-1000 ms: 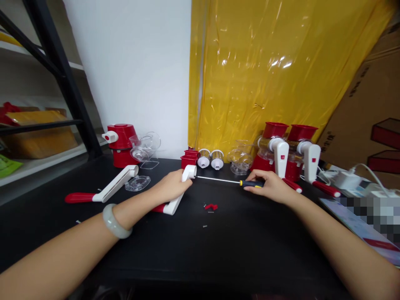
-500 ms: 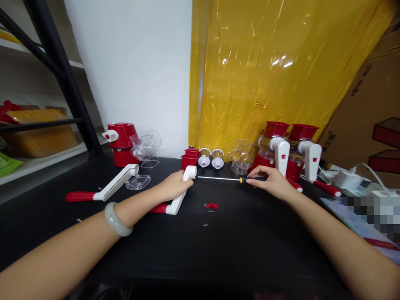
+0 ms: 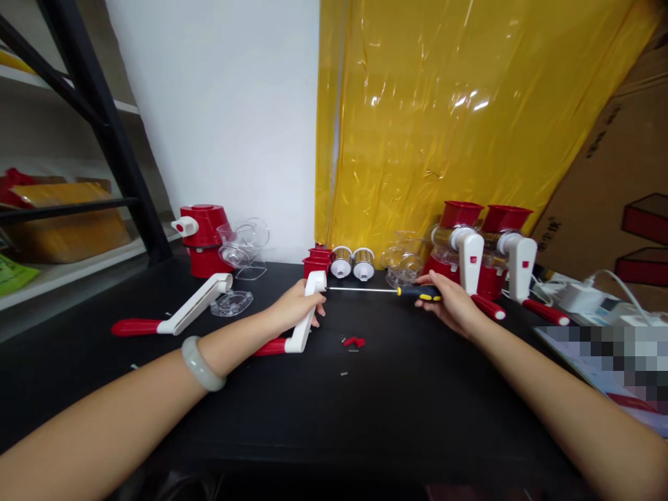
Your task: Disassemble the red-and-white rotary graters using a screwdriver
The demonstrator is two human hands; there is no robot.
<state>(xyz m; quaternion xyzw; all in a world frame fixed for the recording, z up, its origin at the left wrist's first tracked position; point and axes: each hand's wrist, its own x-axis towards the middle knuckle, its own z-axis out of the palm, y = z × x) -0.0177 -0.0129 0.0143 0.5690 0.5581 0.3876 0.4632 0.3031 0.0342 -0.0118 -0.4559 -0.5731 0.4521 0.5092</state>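
Note:
My left hand (image 3: 298,307) is closed around a white crank handle (image 3: 301,332) with a red grip, held up over the black table. In my right hand (image 3: 447,300) is a screwdriver (image 3: 419,292) with a black and yellow handle, lying level. Its thin shaft reaches left, and the tip meets the round upper end of the crank handle; whether it sits in a screw is too small to tell. Below them on the table lie a small red plastic piece (image 3: 355,342), a small metal pin (image 3: 353,351) and a screw (image 3: 344,374).
Another crank handle (image 3: 191,309) and a clear plastic part (image 3: 232,303) lie left. A red grinder body (image 3: 204,240) stands behind them. Two drum graters (image 3: 364,264) sit at the back centre. Two assembled red grinders (image 3: 462,216) stand right, near a white power adapter (image 3: 580,299).
The crank handle and the screwdriver have both risen slightly. My right-hand fingers have shifted on the screwdriver, showing more of its black and yellow handle.

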